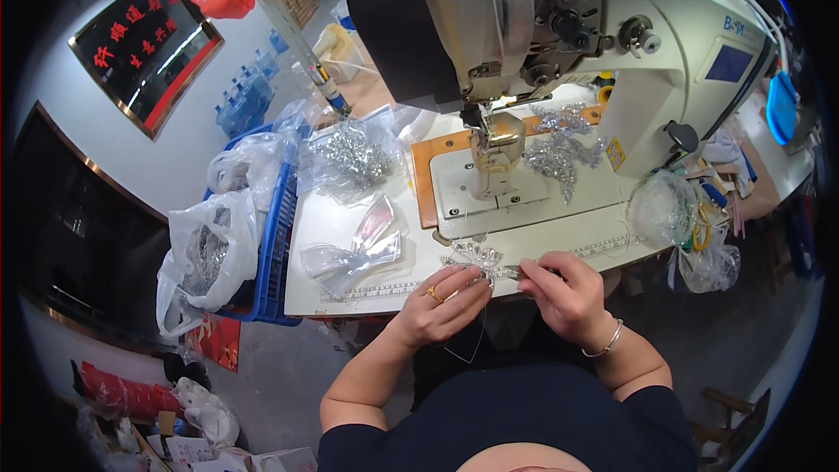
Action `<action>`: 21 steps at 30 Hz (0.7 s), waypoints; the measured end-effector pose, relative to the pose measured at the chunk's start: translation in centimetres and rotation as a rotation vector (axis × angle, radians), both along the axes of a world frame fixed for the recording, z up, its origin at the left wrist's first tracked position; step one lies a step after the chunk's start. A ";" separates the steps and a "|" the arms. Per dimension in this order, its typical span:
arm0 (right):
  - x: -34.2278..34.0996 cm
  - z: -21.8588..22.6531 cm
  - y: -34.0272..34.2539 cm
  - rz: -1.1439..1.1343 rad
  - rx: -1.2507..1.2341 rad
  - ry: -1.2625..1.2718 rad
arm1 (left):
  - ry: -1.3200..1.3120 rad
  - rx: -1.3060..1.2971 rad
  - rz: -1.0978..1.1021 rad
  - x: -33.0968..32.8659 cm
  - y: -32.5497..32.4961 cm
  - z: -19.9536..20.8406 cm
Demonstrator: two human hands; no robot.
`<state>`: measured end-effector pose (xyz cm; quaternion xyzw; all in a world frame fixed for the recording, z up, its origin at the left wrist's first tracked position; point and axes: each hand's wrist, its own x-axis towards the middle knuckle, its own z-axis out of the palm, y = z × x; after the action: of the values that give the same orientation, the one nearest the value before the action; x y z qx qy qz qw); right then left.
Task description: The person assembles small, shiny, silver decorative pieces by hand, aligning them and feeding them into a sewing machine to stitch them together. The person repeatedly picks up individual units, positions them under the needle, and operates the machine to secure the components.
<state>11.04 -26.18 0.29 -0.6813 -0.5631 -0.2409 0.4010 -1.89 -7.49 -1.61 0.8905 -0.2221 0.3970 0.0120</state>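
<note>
At the table's front edge my left hand [446, 301], a gold ring on one finger, is closed on a silvery, sparkling ornament [476, 253]. A thin pale strand or wire [468, 358] hangs in a loop below it. Just to the right, my right hand [566, 293] is closed in a pinch close to the ornament; a small, thin metallic thing shows at its fingertips, too small to name. Left of my hands lies a shiny silver-white bow [354, 249]. The sewing machine [559, 26] stands beyond my hands, its presser area [498, 144] over a white plate.
A bag of silver ornaments [350, 157] lies at the back left, and more silver pieces [564, 149] rest beside the machine's post. A blue basket [278, 236] with plastic bags [210, 249] stands against the table's left side. Yellow-handled scissors [702, 232] and clear bags sit at right.
</note>
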 end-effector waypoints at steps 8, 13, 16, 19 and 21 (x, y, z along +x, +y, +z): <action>-0.2 -0.8 1.4 0.019 -0.031 0.025 | -0.102 -0.029 0.007 -0.7 -0.7 -0.2; -0.3 -0.6 1.8 0.026 -0.008 -0.017 | -0.114 -0.096 0.017 -0.7 -1.0 -0.5; -0.2 -0.9 1.7 0.045 -0.018 -0.025 | -0.102 -0.145 0.013 -0.7 -0.9 -0.6; -0.2 -0.9 1.8 0.028 -0.032 -0.002 | -0.097 -0.123 0.030 -0.6 -1.0 -0.5; -0.2 -0.9 2.0 0.028 -0.028 -0.017 | -0.098 -0.113 0.040 -0.5 -1.1 -0.5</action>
<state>10.81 -24.18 -0.60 -0.6766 -0.5794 -0.2333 0.3899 -2.43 -8.61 -2.15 0.8721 -0.1817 0.4522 0.0433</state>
